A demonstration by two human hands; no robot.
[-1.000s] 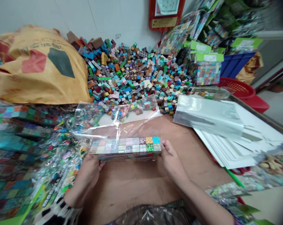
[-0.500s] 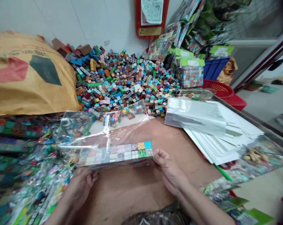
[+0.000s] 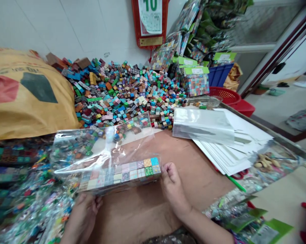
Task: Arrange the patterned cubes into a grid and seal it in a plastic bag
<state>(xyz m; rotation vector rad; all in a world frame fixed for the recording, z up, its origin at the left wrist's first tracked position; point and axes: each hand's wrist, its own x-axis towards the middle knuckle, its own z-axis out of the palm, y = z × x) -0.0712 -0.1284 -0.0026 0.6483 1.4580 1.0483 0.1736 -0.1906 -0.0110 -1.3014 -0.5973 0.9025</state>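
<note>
A clear plastic bag (image 3: 92, 145) lies stretched out in front of me, with a block of small patterned cubes (image 3: 132, 171) along its near side. Fingers of my right hand (image 3: 173, 189) pinch the bag at the right end of the cube block. At the left end, my left hand (image 3: 85, 210) is closed on the bag's near edge, its fingertips partly tucked beneath. The bag's far part, wrinkled and shiny, reaches toward a heap of loose coloured cubes (image 3: 125, 98) against the wall.
To the left bulges a yellow sack (image 3: 33, 108) above bagged cubes. On the right, flat clear bags (image 3: 203, 123) overlap a stack of white cards (image 3: 224, 159), near a green stick (image 3: 236, 183). Farther back are packed cube bags (image 3: 196, 83) and a red basket (image 3: 226, 95).
The whole view has shifted, so most things sit further left and slightly lower. Both hands keep their hold at the ends of the bag, which tilts a little more.
</note>
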